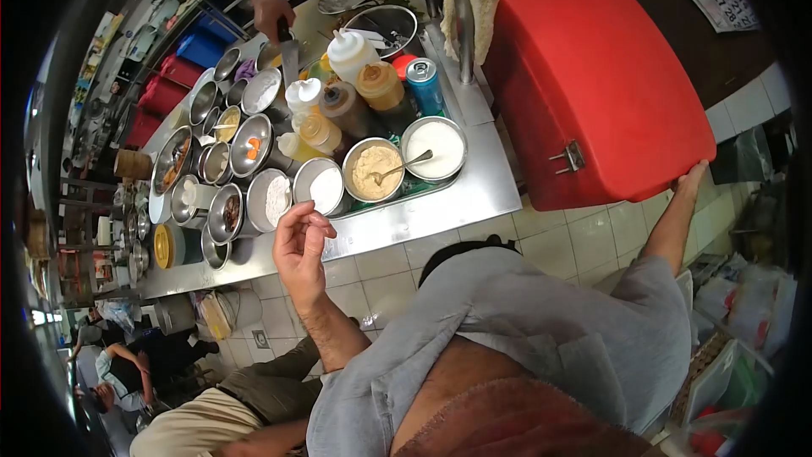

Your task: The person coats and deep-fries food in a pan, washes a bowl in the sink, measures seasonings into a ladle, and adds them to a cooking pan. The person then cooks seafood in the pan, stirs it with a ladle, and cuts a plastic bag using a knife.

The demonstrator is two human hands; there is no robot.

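My left hand is raised in front of the steel counter's edge, fingers loosely bent and apart, with nothing visible in it. Just beyond it are a steel bowl of white powder and a bowl of flour-like powder. To their right sit a bowl of pale yellow crumbly paste with a spoon in it, and a bowl of white granules. My right hand grips the near right corner of a large red cooler box; its fingers are partly hidden.
Squeeze bottles and a blue can crowd the steel counter. Across it, another person's hand holds a knife. A person in beige trousers is close on my left. Plastic bins stand at right.
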